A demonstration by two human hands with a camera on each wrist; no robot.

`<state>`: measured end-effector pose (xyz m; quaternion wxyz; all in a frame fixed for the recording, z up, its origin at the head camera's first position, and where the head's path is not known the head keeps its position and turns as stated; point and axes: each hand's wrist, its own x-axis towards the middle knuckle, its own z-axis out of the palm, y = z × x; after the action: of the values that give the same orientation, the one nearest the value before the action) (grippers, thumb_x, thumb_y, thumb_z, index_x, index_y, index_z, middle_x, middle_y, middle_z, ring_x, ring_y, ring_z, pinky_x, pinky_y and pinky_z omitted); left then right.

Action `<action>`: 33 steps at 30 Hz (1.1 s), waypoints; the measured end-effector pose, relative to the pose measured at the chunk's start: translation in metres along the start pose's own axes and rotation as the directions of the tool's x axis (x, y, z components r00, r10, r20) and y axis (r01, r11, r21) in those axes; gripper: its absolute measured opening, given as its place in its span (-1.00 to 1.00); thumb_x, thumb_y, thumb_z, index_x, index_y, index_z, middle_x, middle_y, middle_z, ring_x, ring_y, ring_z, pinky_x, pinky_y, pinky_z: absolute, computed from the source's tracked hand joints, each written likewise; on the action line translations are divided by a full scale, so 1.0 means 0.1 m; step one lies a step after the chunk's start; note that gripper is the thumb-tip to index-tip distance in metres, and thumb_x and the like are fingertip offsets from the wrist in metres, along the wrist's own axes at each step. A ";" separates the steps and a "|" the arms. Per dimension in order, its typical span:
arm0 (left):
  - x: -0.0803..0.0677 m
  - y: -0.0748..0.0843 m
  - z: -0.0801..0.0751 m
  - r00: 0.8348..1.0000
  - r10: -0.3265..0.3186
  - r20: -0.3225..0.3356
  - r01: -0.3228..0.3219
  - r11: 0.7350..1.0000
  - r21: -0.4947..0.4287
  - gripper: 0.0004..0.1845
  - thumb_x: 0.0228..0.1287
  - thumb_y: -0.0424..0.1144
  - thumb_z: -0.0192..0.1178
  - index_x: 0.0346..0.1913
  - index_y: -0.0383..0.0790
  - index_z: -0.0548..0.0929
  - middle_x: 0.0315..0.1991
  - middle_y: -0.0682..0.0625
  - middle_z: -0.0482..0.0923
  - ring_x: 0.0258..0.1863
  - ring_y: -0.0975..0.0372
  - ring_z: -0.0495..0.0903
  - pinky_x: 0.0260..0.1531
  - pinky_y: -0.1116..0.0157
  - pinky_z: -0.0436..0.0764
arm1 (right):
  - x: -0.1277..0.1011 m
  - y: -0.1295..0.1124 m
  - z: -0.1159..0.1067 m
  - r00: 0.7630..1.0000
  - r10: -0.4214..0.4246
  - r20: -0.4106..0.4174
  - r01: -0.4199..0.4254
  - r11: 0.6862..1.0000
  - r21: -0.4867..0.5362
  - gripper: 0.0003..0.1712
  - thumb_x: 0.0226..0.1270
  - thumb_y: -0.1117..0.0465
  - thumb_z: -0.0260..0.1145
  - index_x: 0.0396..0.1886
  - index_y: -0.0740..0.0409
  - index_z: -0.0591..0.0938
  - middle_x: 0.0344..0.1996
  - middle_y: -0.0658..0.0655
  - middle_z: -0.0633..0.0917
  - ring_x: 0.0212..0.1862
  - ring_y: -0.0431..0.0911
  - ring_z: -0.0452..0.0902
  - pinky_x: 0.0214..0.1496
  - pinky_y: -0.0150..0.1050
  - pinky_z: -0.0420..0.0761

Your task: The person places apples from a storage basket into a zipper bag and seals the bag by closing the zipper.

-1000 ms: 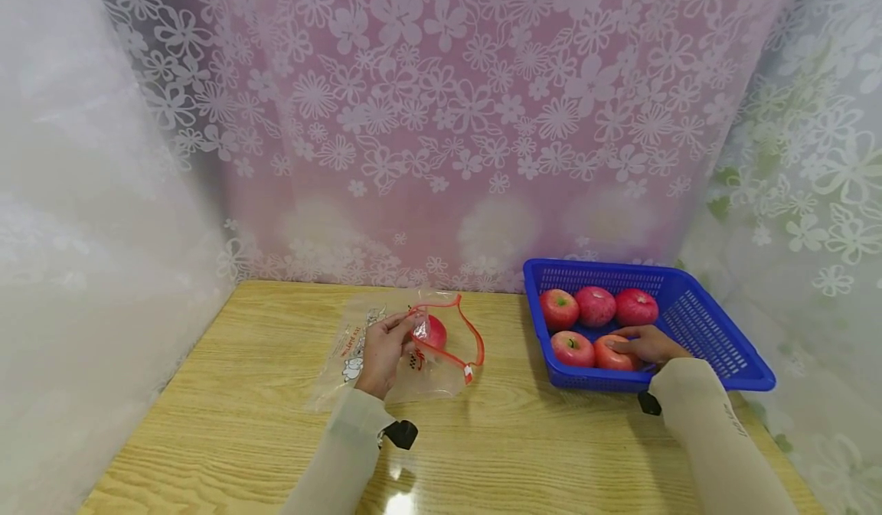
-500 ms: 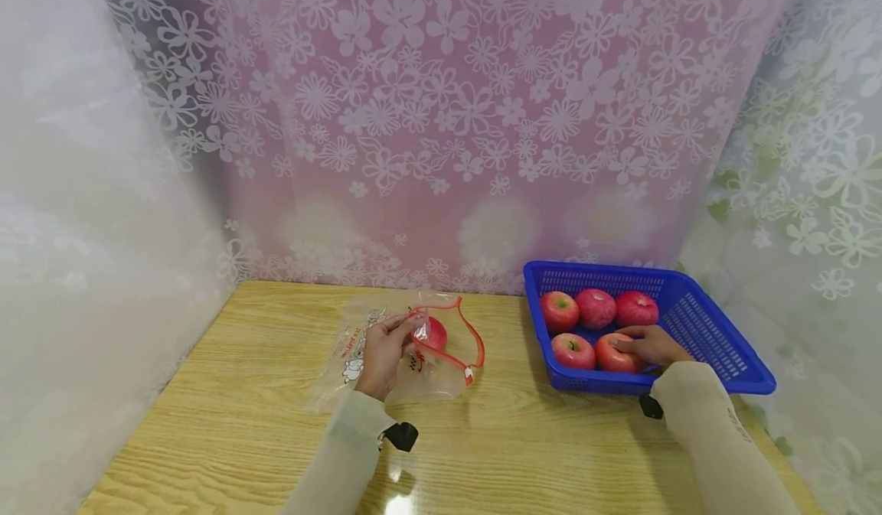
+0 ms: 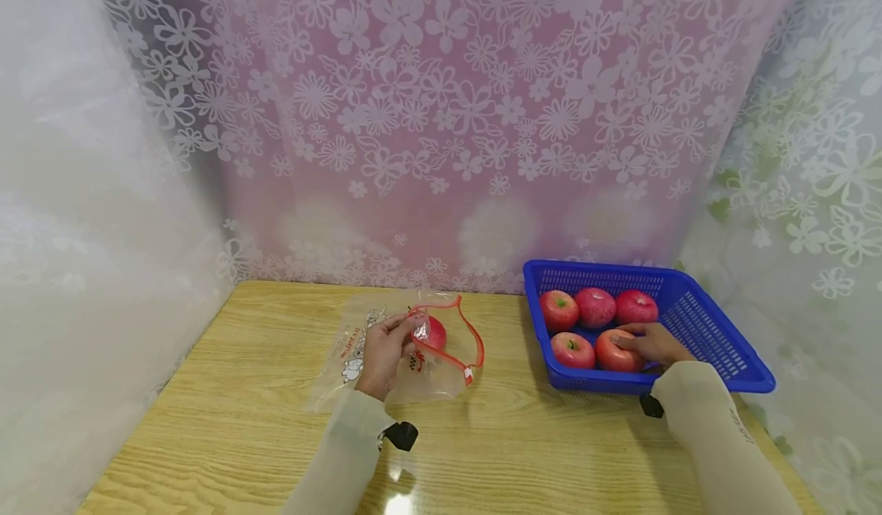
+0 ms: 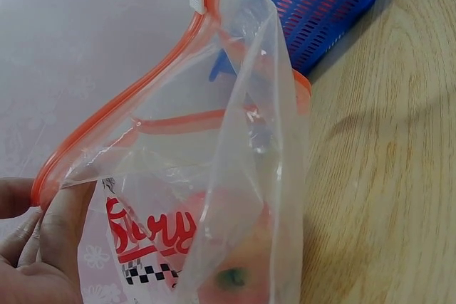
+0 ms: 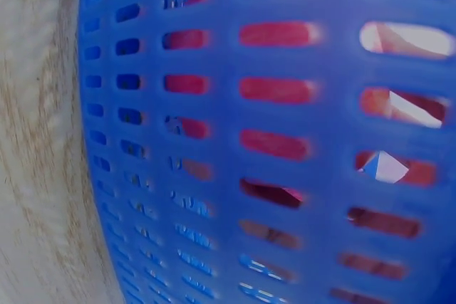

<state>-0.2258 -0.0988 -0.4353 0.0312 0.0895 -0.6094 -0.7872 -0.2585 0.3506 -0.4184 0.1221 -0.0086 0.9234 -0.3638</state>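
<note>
Tabletop (image 3: pixel 524 438), one: pale yellow-brown, wood-grained, with a glossy patch of reflected light (image 3: pixel 400 503) nearer you than your left hand (image 3: pixel 382 354). Lying directly upon it, two items. Item: clear plastic bag (image 3: pixel 347 347), printed with lettering and cartoon figures, spread under and about your left hand, its orange-red zip edge (image 3: pixel 475 339) open on the side toward your right hand (image 3: pixel 654 343). Item: blue basket (image 3: pixel 599 382), slotted walls, set well apart from your left hand and surrounding your right.
</note>
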 end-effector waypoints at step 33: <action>-0.01 0.03 0.01 1.000 0.016 0.012 -0.016 1.000 -0.006 -0.73 0.36 -0.30 0.19 0.02 -0.40 0.67 -0.24 -0.04 0.70 -0.60 0.38 0.49 -0.53 0.46 0.57 | -0.13 -0.11 0.00 0.996 -0.003 -0.093 0.012 0.994 0.104 -0.13 0.44 -0.12 0.14 0.39 0.51 0.18 0.18 0.66 0.29 0.02 0.26 0.51 -0.22 -0.04 0.70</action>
<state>-0.2250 -0.0986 -0.4326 0.0340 0.0799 -0.6080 -0.7892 -0.2464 0.3439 -0.4079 0.0781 0.0112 0.9077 -0.4122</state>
